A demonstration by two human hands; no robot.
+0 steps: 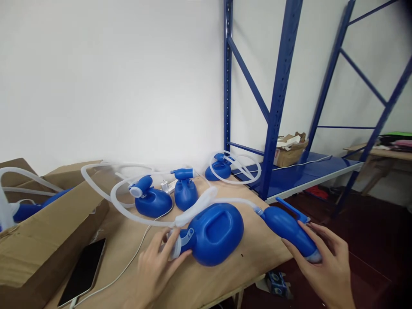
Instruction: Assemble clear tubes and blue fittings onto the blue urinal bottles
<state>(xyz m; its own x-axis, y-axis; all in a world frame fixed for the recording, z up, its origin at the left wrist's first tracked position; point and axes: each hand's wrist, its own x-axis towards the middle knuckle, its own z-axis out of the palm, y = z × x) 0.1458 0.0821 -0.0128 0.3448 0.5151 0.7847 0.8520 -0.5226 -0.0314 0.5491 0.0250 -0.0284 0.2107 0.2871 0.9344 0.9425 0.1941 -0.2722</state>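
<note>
Fingers closed, a left hand point(154, 262) holds a bottle point(219, 234), a right hand point(333, 262) a handpiece point(286, 225); cable point(141, 244), phone point(84, 272) and box point(61, 240) crowd the left.

A plain white wall point(112, 77) backs blue metal shelving point(278, 90) above a dark reddish floor point(370, 266).

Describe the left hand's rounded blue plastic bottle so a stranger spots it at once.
Over the tan tabletop, find the bare left hand. It grips the bottle by its neck. Unlike the three blue plastic bottles behind, this one is nearest and hand-held.
</note>
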